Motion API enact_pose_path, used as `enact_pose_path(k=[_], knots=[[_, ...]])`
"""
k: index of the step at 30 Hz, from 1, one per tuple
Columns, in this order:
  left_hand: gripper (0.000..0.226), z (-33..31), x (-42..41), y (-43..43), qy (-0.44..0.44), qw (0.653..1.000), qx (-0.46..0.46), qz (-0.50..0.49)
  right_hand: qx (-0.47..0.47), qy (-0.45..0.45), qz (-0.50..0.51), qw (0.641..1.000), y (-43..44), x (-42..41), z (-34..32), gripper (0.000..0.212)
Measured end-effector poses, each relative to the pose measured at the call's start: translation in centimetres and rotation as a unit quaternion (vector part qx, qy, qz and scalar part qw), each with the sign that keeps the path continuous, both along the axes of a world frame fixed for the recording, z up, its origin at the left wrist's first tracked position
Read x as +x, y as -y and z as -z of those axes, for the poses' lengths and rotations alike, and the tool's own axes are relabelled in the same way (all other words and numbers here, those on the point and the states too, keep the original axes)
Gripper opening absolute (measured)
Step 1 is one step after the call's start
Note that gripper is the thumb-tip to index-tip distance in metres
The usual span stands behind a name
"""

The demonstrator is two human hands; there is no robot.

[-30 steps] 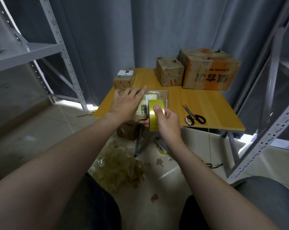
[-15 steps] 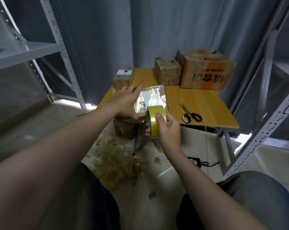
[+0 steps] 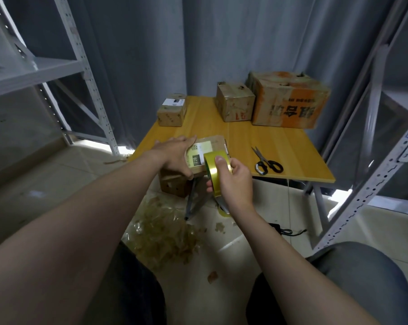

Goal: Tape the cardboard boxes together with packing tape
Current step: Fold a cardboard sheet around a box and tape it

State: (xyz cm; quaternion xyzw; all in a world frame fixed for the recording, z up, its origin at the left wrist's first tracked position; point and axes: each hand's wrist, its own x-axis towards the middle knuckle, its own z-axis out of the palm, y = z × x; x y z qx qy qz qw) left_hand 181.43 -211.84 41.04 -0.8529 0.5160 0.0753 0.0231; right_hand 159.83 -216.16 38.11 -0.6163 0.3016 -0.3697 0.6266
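Observation:
A small cardboard box [image 3: 208, 150] with a white and green label lies at the near edge of the yellow wooden table [image 3: 280, 146]. My left hand [image 3: 174, 156] rests flat on the box's left side, thumb down its front face. My right hand [image 3: 233, 181] grips a roll of yellow packing tape [image 3: 215, 174] upright against the box's front right corner, thumb on top of the roll. Whether a strip runs onto the box I cannot tell.
Black-handled scissors [image 3: 267, 163] lie right of the box. Three more boxes stand at the back: a small labelled one [image 3: 172, 112], a medium one [image 3: 234, 104], a large orange-printed one [image 3: 289, 102]. Another box [image 3: 172, 185] and crumpled tape scraps [image 3: 165, 235] are on the floor. Metal shelving flanks both sides.
The box was tilted up with its glossy face towards me, and now lies flatter with the label up. My right hand and the roll stayed at its front right corner.

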Motion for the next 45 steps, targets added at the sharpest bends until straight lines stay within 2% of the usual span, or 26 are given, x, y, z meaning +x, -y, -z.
enact_pose_path(k=[6, 14, 28, 32, 37, 39, 41, 45], knots=[[0.144, -0.4, 0.1, 0.4, -0.01, 1.0, 0.019, -0.001, 0.0, -0.033, 0.021, 0.999, 0.2, -0.2, 0.1, 0.027], [0.136, -0.2, 0.3, 0.5, -0.027, 0.999, 0.017, -0.002, 0.005, -0.137, 0.029, 0.99, 0.2, -1.2, 2.6, 0.038], [0.128, 0.2, 0.8, 0.7, -0.088, 0.996, 0.008, 0.006, 0.057, -0.119, 0.003, 0.991, 0.6, -0.9, 4.7, 0.039], [0.119, 0.8, -0.3, 0.4, -0.019, 0.999, 0.013, 0.028, 0.075, -0.122, -0.009, 0.99, 1.0, -0.6, 4.9, 0.035], [0.119, 3.1, -2.8, -0.3, 0.095, 0.995, 0.014, 0.022, 0.066, -0.126, -0.014, 0.99, 1.2, -0.5, 4.9, 0.034], [0.102, 3.6, -3.2, -0.6, 0.108, 0.994, -0.014, 0.024, 0.072, -0.119, -0.017, 0.99, 1.1, -0.5, 4.8, 0.034], [0.083, 3.3, -3.1, -0.8, 0.085, 0.994, -0.054, 0.034, 0.08, -0.104, -0.019, 0.991, 0.9, -0.7, 4.7, 0.035], [0.068, 2.0, -2.7, -0.9, 0.012, 0.996, -0.076, 0.04, 0.078, -0.073, -0.016, 0.994, 0.3, -1.5, 4.6, 0.034]])
